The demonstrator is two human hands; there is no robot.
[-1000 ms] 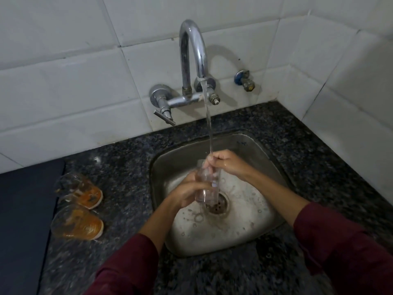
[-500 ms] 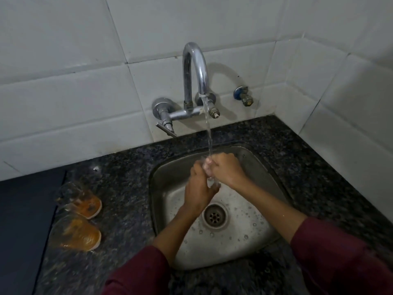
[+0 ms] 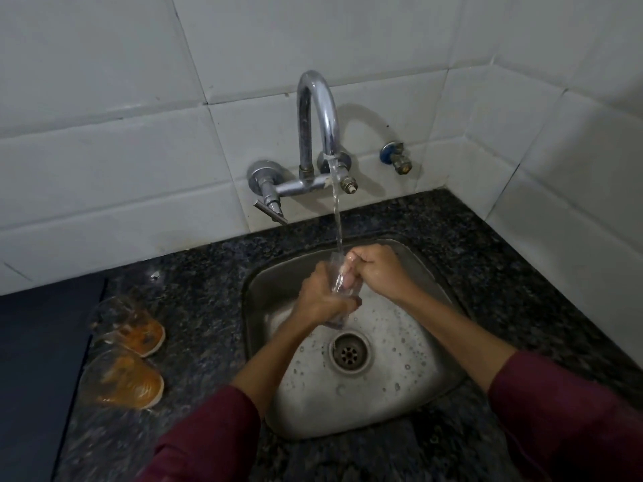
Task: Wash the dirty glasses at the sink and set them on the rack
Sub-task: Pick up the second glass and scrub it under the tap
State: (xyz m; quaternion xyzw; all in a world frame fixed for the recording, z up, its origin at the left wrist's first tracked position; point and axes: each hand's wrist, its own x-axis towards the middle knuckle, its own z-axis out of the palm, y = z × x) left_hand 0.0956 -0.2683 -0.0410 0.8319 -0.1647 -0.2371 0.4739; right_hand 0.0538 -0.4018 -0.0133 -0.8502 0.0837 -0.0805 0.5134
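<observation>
Glass (image 3: pixel 339 290) in my two hands sits over the steel sink (image 3: pixel 417 394), clear and wet, right under the thin stream of water (image 3: pixel 336 217) running from the curved chrome tap (image 3: pixel 318 113). My left hand (image 3: pixel 318 300) wraps its fingers round the lower part of the glass, and my right hand (image 3: pixel 377 269) curls its fingers over the rim at the top, some of them seeming to reach inside, though I cannot tell how far. The sink is a rounded square basin, dull and spotted with droplets, with a round drain (image 3: pixel 349 353) just below the glass. It is sunk into a dark speckled stone bench (image 3: pixel 208 273) set in a corner of white glossy wall tiles (image 3: pixel 104 161). A small blue-capped valve (image 3: pixel 396 156) sticks out of the wall to the right of the tap. Two dirty glasses (image 3: pixel 125 353) lie on their sides on the bench well to the left of the sink, touching or nearly so, each smeared with orange residue. A flat dark slab (image 3: pixel 38 360) borders the bench beyond them.
</observation>
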